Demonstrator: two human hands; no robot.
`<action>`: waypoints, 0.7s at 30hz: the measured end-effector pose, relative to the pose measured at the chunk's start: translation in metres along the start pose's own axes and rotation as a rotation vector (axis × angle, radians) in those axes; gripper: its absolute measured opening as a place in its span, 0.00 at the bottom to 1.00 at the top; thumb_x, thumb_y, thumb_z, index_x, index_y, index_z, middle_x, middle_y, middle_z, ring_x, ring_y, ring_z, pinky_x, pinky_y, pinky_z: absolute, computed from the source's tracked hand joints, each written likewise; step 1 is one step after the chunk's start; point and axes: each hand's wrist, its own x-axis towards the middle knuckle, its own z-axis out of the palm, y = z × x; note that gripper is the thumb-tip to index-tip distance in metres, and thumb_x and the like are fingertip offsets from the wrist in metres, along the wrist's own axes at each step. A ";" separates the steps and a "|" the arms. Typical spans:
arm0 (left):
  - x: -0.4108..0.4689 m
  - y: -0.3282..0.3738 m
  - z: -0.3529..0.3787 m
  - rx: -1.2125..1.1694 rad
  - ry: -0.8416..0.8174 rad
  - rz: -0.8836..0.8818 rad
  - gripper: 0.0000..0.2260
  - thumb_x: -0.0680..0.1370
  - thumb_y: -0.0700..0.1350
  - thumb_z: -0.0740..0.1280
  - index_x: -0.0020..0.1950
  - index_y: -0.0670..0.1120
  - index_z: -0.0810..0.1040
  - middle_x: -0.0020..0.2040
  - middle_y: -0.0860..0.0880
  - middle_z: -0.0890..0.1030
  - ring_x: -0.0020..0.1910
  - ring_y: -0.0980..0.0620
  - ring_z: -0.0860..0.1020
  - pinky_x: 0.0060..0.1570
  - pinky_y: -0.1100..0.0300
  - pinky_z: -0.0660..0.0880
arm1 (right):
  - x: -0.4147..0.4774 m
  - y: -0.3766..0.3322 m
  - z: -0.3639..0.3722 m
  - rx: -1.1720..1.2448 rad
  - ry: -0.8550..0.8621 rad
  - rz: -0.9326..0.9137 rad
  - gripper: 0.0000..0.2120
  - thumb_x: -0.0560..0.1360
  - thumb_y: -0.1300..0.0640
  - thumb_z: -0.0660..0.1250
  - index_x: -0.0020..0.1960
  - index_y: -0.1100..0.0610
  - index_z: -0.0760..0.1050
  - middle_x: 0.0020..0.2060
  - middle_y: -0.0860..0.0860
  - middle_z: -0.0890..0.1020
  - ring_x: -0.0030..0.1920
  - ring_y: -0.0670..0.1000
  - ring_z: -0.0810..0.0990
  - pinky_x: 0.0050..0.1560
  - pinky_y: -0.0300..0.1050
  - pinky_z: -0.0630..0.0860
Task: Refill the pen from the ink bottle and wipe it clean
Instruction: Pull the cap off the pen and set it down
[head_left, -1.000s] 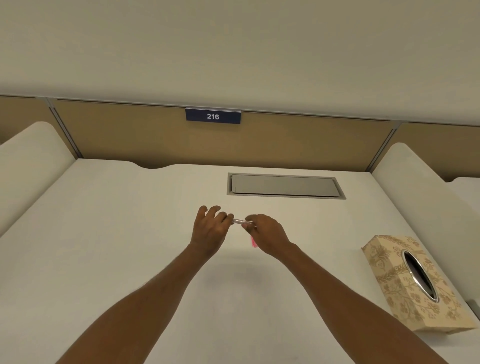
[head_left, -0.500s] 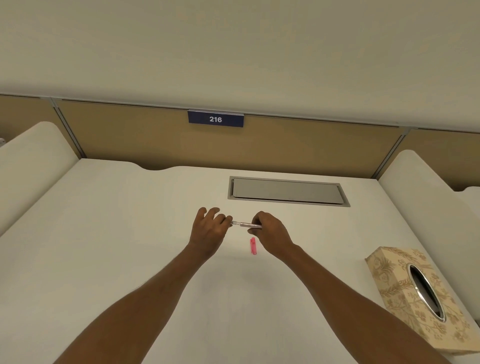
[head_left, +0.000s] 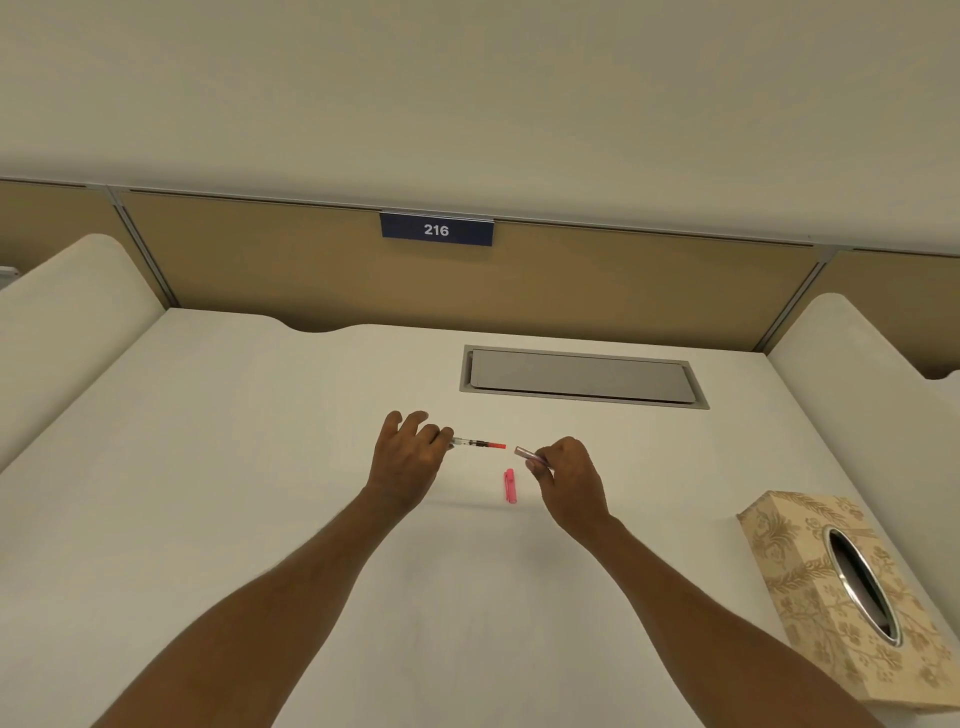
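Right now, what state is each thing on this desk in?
Pen front part: pulled out of its barrel, pinched by the left hand.
Barrel: separate, held in the right hand.
Pink cap: off, lying on the desk.
Tissue box: untouched.
Desk hatch: closed.

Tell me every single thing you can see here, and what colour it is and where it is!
pen front part: 1, clear with a red end, held in the air by the left hand
pen barrel: 1, pinkish clear, held by the right hand, apart from the front part
pink cap: 1, pink, lying on the desk between the hands
tissue box: 1, beige with a leafy pattern, near right on the desk
desk: 1, white
hatch: 1, grey, set in the desk at the back
number sign: 1, blue, reads 216, on the tan partition
ink bottle: none in view
left hand: 1
right hand: 1
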 end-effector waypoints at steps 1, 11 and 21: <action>-0.001 0.000 0.001 0.001 -0.006 -0.001 0.10 0.79 0.40 0.59 0.43 0.44 0.78 0.32 0.47 0.78 0.47 0.42 0.80 0.43 0.50 0.67 | -0.004 0.005 0.003 -0.016 0.004 0.000 0.08 0.75 0.55 0.68 0.43 0.60 0.79 0.38 0.53 0.74 0.42 0.52 0.72 0.34 0.43 0.69; -0.009 0.000 0.005 -0.019 0.005 -0.008 0.13 0.81 0.41 0.57 0.43 0.44 0.79 0.32 0.46 0.78 0.51 0.41 0.79 0.45 0.49 0.68 | -0.034 0.035 0.031 -0.254 -0.107 0.075 0.05 0.70 0.58 0.73 0.45 0.58 0.81 0.33 0.54 0.75 0.34 0.57 0.75 0.31 0.48 0.72; -0.015 -0.005 0.017 -0.059 -0.001 -0.037 0.11 0.80 0.41 0.59 0.44 0.44 0.79 0.34 0.47 0.80 0.56 0.37 0.76 0.46 0.48 0.69 | -0.042 0.043 0.046 -0.356 -0.089 0.158 0.09 0.68 0.56 0.75 0.34 0.57 0.76 0.26 0.52 0.76 0.26 0.55 0.74 0.26 0.44 0.71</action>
